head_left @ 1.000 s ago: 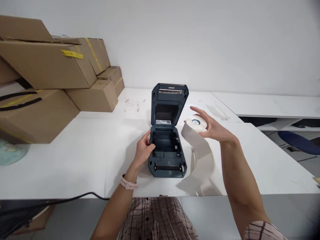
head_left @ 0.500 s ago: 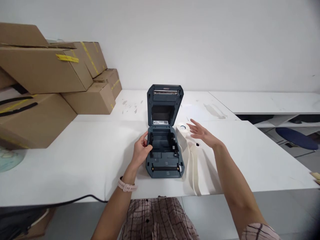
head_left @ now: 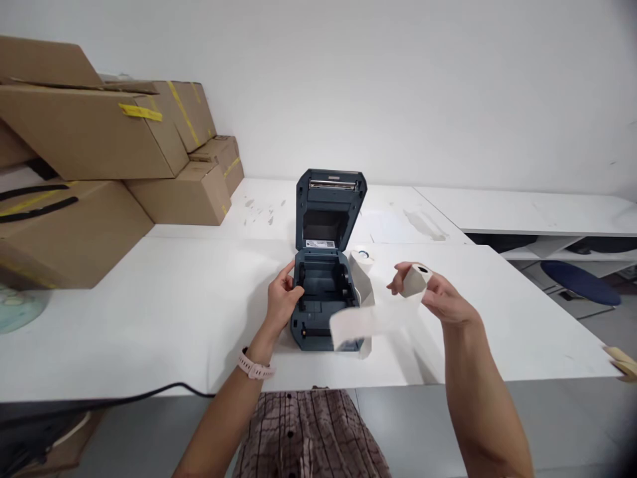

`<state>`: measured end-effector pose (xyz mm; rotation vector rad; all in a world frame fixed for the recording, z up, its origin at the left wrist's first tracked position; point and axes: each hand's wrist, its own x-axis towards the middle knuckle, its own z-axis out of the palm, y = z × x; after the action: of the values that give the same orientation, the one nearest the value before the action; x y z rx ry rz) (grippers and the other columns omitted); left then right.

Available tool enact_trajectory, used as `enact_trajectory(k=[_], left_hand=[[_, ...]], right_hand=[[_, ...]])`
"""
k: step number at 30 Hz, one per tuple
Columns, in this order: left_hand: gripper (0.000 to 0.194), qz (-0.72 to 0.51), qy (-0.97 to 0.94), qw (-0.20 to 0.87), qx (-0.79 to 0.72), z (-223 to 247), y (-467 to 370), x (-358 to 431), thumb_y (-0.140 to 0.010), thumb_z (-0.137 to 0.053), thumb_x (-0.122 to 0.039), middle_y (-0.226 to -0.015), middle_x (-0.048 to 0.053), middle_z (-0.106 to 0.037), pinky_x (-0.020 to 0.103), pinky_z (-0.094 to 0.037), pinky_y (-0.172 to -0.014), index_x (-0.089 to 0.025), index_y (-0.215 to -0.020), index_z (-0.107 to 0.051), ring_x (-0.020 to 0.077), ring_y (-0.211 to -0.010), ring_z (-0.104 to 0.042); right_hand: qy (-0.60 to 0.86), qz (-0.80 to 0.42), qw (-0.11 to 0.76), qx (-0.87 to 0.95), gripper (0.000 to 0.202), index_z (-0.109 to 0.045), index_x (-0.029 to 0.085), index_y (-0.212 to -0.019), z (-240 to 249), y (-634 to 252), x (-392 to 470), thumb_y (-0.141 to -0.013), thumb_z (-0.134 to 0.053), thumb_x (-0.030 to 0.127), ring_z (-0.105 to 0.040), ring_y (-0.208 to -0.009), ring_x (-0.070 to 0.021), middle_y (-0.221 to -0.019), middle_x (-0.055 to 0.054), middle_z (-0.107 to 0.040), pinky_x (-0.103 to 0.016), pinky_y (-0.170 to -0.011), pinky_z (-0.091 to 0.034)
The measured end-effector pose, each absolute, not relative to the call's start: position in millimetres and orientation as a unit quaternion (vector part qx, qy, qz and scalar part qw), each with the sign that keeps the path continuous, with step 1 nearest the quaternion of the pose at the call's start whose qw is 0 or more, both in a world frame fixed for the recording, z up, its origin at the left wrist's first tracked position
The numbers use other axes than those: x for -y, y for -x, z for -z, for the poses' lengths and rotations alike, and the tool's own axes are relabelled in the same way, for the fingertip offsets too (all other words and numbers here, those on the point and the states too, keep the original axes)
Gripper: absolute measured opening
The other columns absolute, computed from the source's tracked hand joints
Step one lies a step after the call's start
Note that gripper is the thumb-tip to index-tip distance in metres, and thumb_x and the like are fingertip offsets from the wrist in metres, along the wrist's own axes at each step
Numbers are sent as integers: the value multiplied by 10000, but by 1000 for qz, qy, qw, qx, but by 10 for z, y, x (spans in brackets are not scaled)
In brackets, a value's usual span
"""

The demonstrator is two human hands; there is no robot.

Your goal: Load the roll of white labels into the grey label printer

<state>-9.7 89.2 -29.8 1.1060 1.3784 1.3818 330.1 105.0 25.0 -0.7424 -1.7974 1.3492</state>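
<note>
A dark grey label printer (head_left: 318,307) stands on the white table with its lid (head_left: 330,207) tipped up and its roll bay bare. My left hand (head_left: 283,299) grips the printer's left side, thumb over the rim. Right of the printer, my right hand (head_left: 442,295) holds a small paper label roll (head_left: 417,280) above the table. A loose strip (head_left: 368,322) from that roll trails left, blurred, across the printer's front right corner. Another label roll (head_left: 362,257) stands close against the printer's right side, its own strip hanging toward the front.
Cardboard boxes (head_left: 89,133) are stacked at the left. A black cable (head_left: 149,393) runs along the table's front edge. Under a white shelf at the right is a blue stool (head_left: 580,282). A tan object (head_left: 623,362) lies near the right table corner.
My right hand has taken hold of the smaller label roll, lifted it and moved it right, its strip swinging out. My left hand stays on the printer.
</note>
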Motion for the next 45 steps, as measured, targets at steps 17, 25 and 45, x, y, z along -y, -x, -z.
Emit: enact_trajectory(k=[17, 25, 45], left_hand=[[774, -578, -440, 420, -544, 326, 82, -903, -622, -650, -177, -662, -85, -421, 246, -380, -635, -140, -1394, -631, 107, -620, -419], [741, -570, -439, 431, -545, 272, 75, -863, -644, -658, -159, -690, -78, -413, 252, -389, -648, -150, -1385, -634, 106, -636, -421], [1104, -498, -427, 543, -525, 292, 88, -887, -785, -774, -308, -1765, 129, -126, 439, -328, -1251, -251, -1676, -125, 320, -1600, -254]], right_hand=[[293, -173, 18, 940, 487, -597, 223, -1445, -492, -1866, -1275, -960, -584, 197, -681, -1226, -332, -1368, -126, -713, -519, -1022, -525], [334, -168, 127, 919, 473, -558, 199, -1492, -329, -2141, -281, -1074, -480, 406, -463, -1507, -311, -1620, -137, -474, -581, -1193, -464], [350, -154, 170, 908, 544, -480, 250, -1543, -105, -2064, -62, -1053, -517, 483, -381, -1555, -294, -1653, -108, -425, -615, -1235, -400]])
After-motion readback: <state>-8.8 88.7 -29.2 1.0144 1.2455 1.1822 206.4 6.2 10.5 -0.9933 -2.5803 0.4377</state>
